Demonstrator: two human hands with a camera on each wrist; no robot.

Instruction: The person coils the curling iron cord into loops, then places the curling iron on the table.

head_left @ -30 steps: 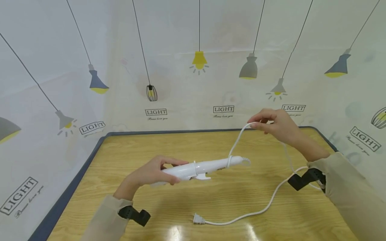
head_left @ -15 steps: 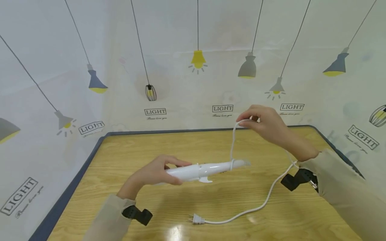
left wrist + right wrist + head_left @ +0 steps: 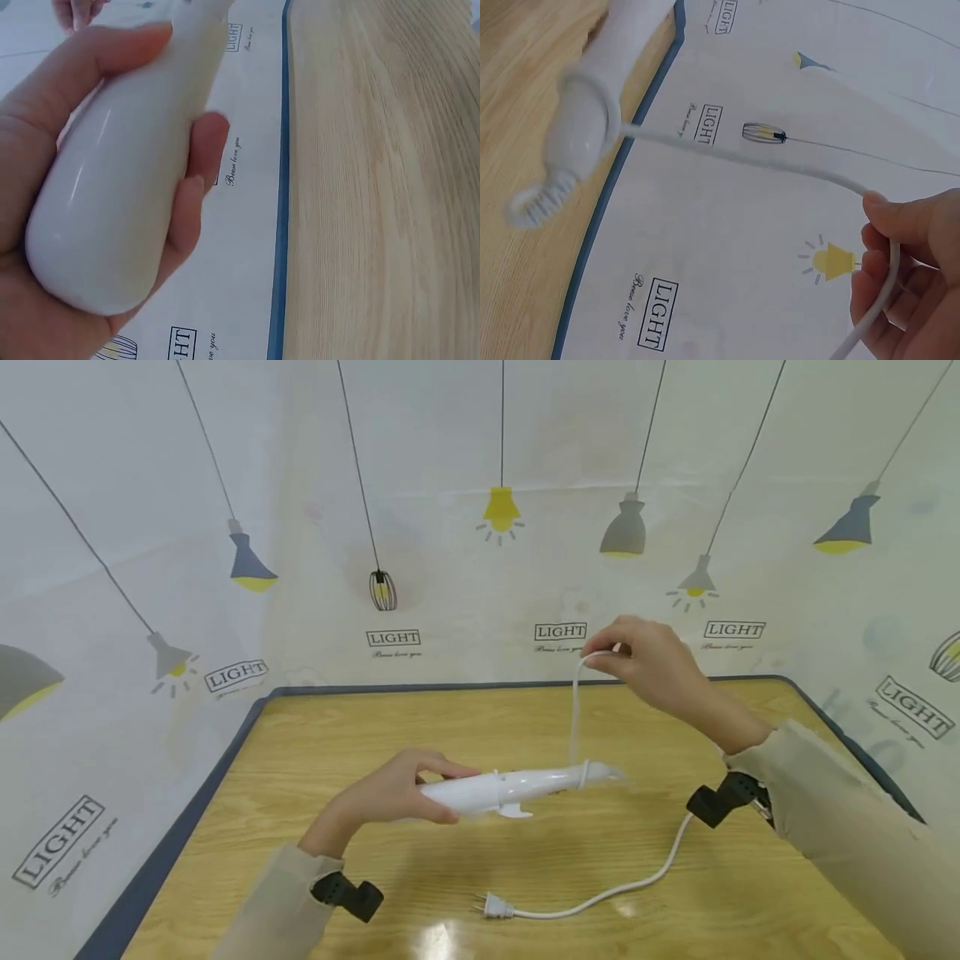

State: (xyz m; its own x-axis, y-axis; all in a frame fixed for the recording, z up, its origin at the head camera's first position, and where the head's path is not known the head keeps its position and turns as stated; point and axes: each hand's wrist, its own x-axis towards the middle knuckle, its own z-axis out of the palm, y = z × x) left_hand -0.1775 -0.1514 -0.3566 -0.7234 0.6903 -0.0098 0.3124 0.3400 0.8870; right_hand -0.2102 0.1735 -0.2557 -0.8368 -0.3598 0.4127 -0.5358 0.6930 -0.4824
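Note:
My left hand [image 3: 397, 789] grips the thick, rounded end of a glossy white corded appliance [image 3: 536, 785], its exact kind unclear. The appliance is held above the table, nearly level, with a fin-like tab [image 3: 514, 811] underneath. In the left wrist view, fingers and thumb wrap its smooth body [image 3: 112, 187]. Up and to the right, my right hand [image 3: 652, 664] pinches the white power cord [image 3: 576, 710]. A turn of that cord circles the narrow end of the appliance, near the ribbed cord sleeve [image 3: 551, 196]. From there the cord rises to my right fingertips [image 3: 877, 210].
On the wooden table [image 3: 360, 877], the two-pin plug [image 3: 497, 906] lies near the front, its cord trailing right and back under my right forearm. A dark blue edge [image 3: 450, 687] borders the tabletop. Behind stands a pale wall covering [image 3: 450, 435] printed with lamps.
My right hand has moved left and slightly up with the cord, so the cord now rises nearly straight from the appliance. The left hand keeps its grip, shifting little. The plug lies still.

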